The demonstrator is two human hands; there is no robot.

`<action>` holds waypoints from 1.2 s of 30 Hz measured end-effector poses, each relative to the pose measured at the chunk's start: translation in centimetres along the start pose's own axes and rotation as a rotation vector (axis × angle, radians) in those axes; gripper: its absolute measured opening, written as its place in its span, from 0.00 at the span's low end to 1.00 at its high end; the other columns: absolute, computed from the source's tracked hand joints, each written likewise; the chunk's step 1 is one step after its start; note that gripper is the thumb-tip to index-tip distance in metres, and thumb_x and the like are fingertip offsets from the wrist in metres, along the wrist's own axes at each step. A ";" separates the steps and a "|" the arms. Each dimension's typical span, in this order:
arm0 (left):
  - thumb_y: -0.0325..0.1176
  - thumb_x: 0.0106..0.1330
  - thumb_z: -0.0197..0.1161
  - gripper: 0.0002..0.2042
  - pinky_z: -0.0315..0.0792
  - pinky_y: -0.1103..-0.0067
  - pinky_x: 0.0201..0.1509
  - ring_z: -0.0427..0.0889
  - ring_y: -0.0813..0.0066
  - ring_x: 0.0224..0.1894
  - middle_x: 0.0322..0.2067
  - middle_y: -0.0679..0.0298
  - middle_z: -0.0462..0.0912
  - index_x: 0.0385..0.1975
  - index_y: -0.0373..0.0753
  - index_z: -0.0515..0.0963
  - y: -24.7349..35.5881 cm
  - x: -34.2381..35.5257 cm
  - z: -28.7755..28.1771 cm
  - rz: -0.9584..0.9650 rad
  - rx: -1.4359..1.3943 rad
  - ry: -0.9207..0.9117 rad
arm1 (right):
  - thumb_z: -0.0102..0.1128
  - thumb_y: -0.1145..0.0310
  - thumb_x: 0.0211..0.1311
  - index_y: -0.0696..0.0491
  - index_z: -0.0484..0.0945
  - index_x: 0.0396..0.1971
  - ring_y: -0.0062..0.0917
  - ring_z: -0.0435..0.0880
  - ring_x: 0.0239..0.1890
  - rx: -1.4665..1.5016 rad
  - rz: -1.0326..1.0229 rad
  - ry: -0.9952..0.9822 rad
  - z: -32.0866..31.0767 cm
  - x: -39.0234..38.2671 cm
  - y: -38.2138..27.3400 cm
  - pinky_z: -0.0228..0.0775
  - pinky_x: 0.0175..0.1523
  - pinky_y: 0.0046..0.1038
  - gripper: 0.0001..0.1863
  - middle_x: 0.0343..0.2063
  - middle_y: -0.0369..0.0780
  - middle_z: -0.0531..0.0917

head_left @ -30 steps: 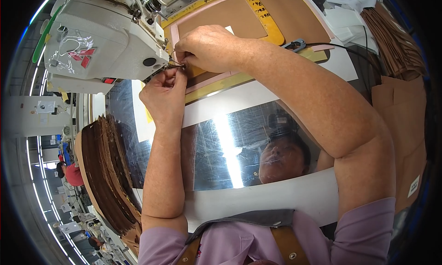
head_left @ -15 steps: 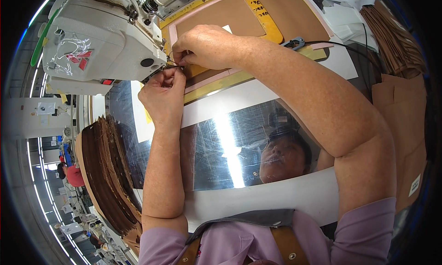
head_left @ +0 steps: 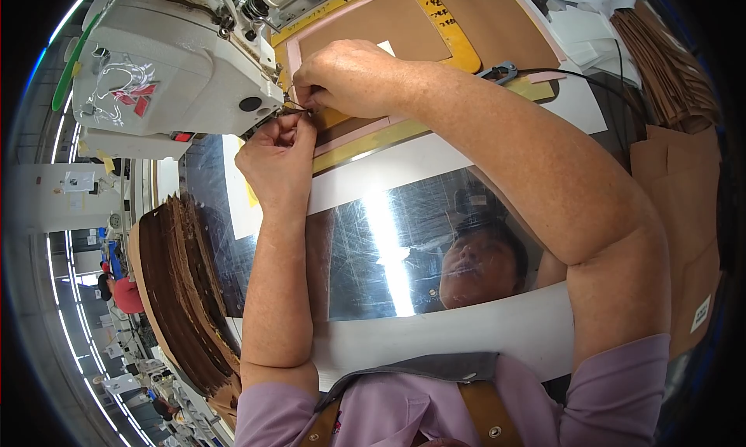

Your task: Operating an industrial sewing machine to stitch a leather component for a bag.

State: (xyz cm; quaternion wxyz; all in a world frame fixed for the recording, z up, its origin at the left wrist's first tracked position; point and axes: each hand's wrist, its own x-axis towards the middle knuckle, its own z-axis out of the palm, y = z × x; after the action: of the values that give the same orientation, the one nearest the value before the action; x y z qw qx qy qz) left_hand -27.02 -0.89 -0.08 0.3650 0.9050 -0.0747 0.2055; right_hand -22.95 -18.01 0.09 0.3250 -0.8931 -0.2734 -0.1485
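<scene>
At the needle end of a pale sewing machine (head_left: 175,58), my two hands are close together. My left hand (head_left: 278,163) has its fingertips pinched below the machine head. My right hand (head_left: 353,78) reaches in from the right, its fingers bent down and closed just above the left fingertips. A small dark piece shows between them, too small to name; the machine head and my fingers hide part of it. Beneath and behind the hands lies a yellow template frame (head_left: 454,35) with pink strips, over a brown sheet (head_left: 509,31).
Grey-blue handled snips (head_left: 501,72) lie right of the frame. A scratched shiny metal plate (head_left: 350,268) covers the near table. Stacked brown pieces (head_left: 175,284) stand at the left; folded brown pieces (head_left: 660,66) and white material (head_left: 587,27) sit at the far right.
Both hands stay pinched at the needle area, with only slight finger movement. The dark piece between the fingertips shows a little differently.
</scene>
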 end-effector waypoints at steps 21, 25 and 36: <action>0.34 0.59 0.69 0.10 0.73 0.83 0.33 0.79 0.83 0.22 0.20 0.63 0.85 0.32 0.32 0.87 -0.1 0.0 -0.1 -0.056 -0.062 -0.018 | 0.66 0.70 0.59 0.52 0.85 0.37 0.31 0.87 0.42 -0.046 -0.009 -0.024 0.0 -0.1 -0.2 0.78 0.50 0.33 0.07 0.35 0.40 0.88; 0.33 0.59 0.69 0.10 0.73 0.83 0.33 0.78 0.84 0.22 0.20 0.64 0.85 0.32 0.31 0.87 0.3 -0.1 -0.1 -0.028 -0.055 -0.012 | 0.66 0.70 0.59 0.51 0.86 0.38 0.30 0.87 0.42 -0.002 0.001 -0.020 -0.3 -0.2 -0.1 0.78 0.50 0.33 0.08 0.36 0.40 0.88; 0.32 0.59 0.69 0.09 0.72 0.84 0.33 0.78 0.85 0.23 0.20 0.65 0.85 0.32 0.31 0.87 0.3 -0.1 -0.1 -0.017 -0.042 0.000 | 0.64 0.71 0.61 0.50 0.87 0.39 0.30 0.87 0.44 0.020 0.030 -0.052 -0.2 0.0 -0.3 0.78 0.52 0.33 0.08 0.38 0.40 0.88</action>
State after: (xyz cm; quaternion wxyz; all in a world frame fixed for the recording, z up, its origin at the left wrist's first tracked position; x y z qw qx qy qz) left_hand -27.20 -0.97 0.15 0.3857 0.8977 -0.0714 0.2009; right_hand -23.18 -17.96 0.40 0.3288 -0.8974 -0.2698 -0.1175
